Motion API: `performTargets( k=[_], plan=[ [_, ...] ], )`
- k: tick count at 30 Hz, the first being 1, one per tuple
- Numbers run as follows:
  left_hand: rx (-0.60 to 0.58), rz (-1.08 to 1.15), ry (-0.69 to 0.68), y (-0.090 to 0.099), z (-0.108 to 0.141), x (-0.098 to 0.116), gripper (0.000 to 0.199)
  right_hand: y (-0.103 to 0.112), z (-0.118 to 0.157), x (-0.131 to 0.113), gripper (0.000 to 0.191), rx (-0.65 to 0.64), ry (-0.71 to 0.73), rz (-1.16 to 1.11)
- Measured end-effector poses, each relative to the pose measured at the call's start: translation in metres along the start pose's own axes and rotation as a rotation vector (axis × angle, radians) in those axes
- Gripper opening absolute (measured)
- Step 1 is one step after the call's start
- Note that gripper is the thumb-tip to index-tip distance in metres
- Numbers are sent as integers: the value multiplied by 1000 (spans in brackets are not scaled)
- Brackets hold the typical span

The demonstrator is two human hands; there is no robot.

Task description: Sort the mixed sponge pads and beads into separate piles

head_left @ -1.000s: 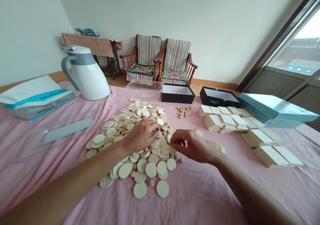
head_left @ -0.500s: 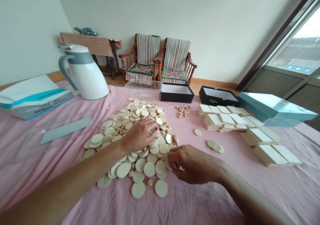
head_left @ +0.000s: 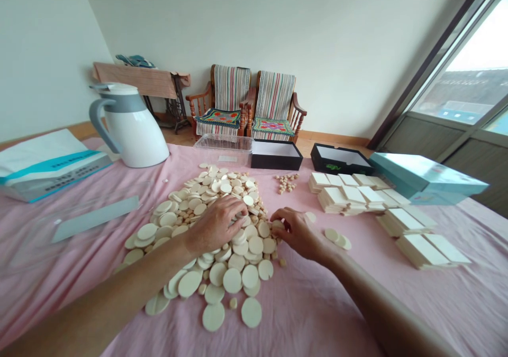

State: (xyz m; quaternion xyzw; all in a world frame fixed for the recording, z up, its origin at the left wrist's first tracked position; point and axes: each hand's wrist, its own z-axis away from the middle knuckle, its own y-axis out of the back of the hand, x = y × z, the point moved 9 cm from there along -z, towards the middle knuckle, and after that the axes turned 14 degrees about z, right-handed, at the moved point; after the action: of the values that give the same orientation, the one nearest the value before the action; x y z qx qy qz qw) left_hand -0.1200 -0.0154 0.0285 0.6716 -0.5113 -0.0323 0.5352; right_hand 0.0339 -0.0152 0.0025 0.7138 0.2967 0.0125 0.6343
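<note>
The bench, its pink cloth (head_left: 325,309) rucked in soft folds, carries a broad pile of wooden discs (head_left: 240,248) in front of the person, with rectangular wooden stacks (head_left: 369,195) well apart to its right. The left hand (head_left: 216,224) rests over the pile's middle, its fingers curled and pointing right; what they have hold of, if anything, is hidden. The right hand (head_left: 299,235) reaches in from the other side, fingers bent, thumb and forefinger slightly parted around one pale disc (head_left: 278,224) at the pile's right edge; I cannot tell whether they grip it. That disc lies leftward, right at the right fingertips, and the right hand is clearly the nearer. Being round, it shows no long axis. Smallest are the little wooden pieces (head_left: 286,183), clustered beyond the right hand.
</note>
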Motion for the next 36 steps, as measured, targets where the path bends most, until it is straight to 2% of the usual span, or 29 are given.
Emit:
performTargets(
  k=[3,8,11,16,21,24,26,30,36],
  plan=[
    [-1,5,3,0,0,0,5,6,0,1,9,63,-38,13],
    [-2,8,10,0,-1,0,5,9,-1,10,17,110,-67,-28],
    [7,5,15,1,-1,0,4,12,0,25,22,52,-110,-13],
    [6,4,21,1,-1,-1,4,28,3,55,15,-113,-196,84],
    [-7,5,32,1,-1,0,5,54,8,74,16,-95,-306,394],
    [-3,6,23,1,-1,0,6,44,12,69,8,-221,-223,368],
    [0,6,15,1,-1,0,6,37,15,64,14,-273,-164,359],
    [5,4,4,2,-1,0,8,29,19,64,27,-312,-154,422],
    [18,6,-11,2,-2,2,8,26,16,61,11,-287,-124,434]
  ],
)
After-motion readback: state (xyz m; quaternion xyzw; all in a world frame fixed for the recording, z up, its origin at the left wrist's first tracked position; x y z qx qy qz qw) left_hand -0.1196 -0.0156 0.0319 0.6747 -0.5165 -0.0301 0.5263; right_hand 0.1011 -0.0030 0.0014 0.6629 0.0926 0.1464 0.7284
